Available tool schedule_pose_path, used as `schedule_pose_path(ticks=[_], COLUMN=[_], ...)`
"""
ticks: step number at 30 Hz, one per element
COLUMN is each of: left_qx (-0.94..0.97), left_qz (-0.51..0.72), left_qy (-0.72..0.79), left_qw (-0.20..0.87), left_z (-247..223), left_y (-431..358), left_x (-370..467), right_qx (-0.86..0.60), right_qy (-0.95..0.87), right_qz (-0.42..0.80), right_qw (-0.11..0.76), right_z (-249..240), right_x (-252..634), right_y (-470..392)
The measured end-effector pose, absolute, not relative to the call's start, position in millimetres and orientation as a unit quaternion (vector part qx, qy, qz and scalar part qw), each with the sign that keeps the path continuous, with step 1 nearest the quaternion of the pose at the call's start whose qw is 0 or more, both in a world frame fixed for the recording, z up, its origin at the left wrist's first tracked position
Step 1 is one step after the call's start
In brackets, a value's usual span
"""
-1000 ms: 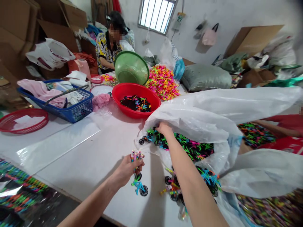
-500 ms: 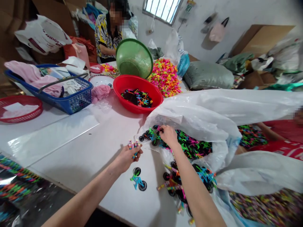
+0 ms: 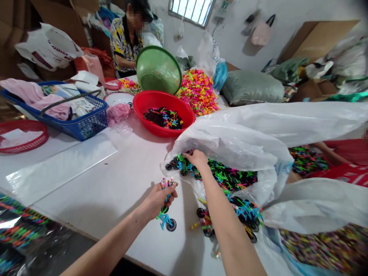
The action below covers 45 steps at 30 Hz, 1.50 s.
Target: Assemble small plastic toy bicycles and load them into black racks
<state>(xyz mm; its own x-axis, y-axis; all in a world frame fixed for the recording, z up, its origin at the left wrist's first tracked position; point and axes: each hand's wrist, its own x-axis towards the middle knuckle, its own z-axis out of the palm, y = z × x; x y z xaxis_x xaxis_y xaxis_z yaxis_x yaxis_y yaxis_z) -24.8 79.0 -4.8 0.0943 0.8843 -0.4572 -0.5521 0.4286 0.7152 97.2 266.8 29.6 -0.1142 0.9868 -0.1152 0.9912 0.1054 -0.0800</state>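
My left hand (image 3: 162,197) is closed around a small bunch of colourful pieces (image 3: 167,183) with patterned ends; their exact kind is unclear. Just under it on the white table (image 3: 123,180) lies a blue and green toy bicycle (image 3: 166,221) with black wheels, its upper wheel partly covered by the hand. My right hand (image 3: 198,159) reaches into the mouth of a white plastic bag (image 3: 230,134), fingertips bent down among many toy bicycles (image 3: 232,174). What those fingers pinch is hidden. Below my right forearm lie more toy bicycles (image 3: 247,214) and patterned pieces (image 3: 198,224).
Behind the bag stand a red basin (image 3: 138,115) of small parts, a tilted green colander (image 3: 158,69) and a bright heap of pieces (image 3: 198,92). Left are a blue basket (image 3: 92,119) and a red tray (image 3: 43,142). One person sits at the back, another at right.
My right hand has moved slightly left among the toy bicycles. My left hand has shifted right and down, now partly covering the single bicycle. The whole view has shifted a little.
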Motion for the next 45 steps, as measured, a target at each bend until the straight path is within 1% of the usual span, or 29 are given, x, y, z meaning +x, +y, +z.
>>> schedule_pose_path(ticks=[6, 12, 15, 17, 19, 22, 24, 25, 26, 28, 32, 34, 36, 39, 43, 45], left_qx=[0.203, 0.181, 0.168, 0.154, 0.135, 0.088, 0.055, 0.049, 0.053, 0.106, 0.285, 0.335, 0.356, 0.361, 0.363, 0.369], left_qz=[0.531, 0.514, 0.509, 0.529, 0.550, 0.547, 0.544, 0.550, 0.559, 0.587, 0.605, 0.596, 0.588, 0.569, 0.554, 0.553], left_qy=[0.446, 0.445, 0.424, 0.410, 0.404, 0.374, 0.352, 0.351, 0.360, 0.399, 0.485, 0.509, 0.518, 0.530, 0.516, 0.500], left_qw=[0.691, 0.711, 0.730, 0.727, 0.719, 0.743, 0.760, 0.756, 0.745, 0.697, 0.564, 0.523, 0.509, 0.514, 0.544, 0.555], left_z=[-3.0, -4.6, -2.9, -1.4, -0.4, 0.1, -0.1, -0.4, -0.6, -0.4, 3.4, 5.7, 7.0, 7.3, 8.7, 9.3], left_y=[86.2, 82.0, 81.8, 85.2, 89.9, 93.4, 90.7, 87.9, 84.4, 76.0, 58.7, 51.2, 44.9, 37.1, 26.1, 20.1], left_x=[-39.0, -25.3, -22.4, -26.6, -31.2, -32.4, -31.9, -32.8, -34.9, -42.6, -57.9, -59.0, -57.1, -57.3, -67.7, -72.2], right_qx=[0.665, 0.666, 0.658, 0.641, 0.593, 0.469, 0.427, 0.421, 0.419, 0.413, 0.379, 0.391, 0.442, 0.503, 0.498, 0.490], right_qy=[0.745, 0.728, 0.730, 0.741, 0.754, 0.741, 0.720, 0.715, 0.713, 0.706, 0.594, 0.527, 0.498, 0.541, 0.639, 0.660], right_qz=[-0.049, -0.128, -0.144, -0.162, -0.226, -0.364, -0.386, -0.383, -0.384, -0.428, -0.654, -0.708, -0.693, -0.596, -0.427, -0.419], right_qw=[-0.036, -0.104, -0.114, -0.119, -0.169, -0.314, -0.387, -0.405, -0.411, -0.385, -0.275, -0.260, -0.277, -0.315, -0.402, -0.386], right_z=[26.2, 20.7, 32.0, 41.4, 44.8, 33.3, 21.7, 17.7, 15.8, 17.8, 27.4, 25.4, 19.6, 19.1, 41.7, 47.9], right_x=[85.9, 86.9, 95.2, 104.4, 110.3, 105.2, 96.8, 94.0, 93.3, 99.0, 118.6, 116.9, 106.9, 92.4, 91.1, 91.3], right_y=[285.3, 291.9, 287.2, 270.1, 238.6, 176.3, 139.2, 124.8, 113.6, 99.0, 83.0, 74.3, 66.6, 62.2, 63.8, 63.2])
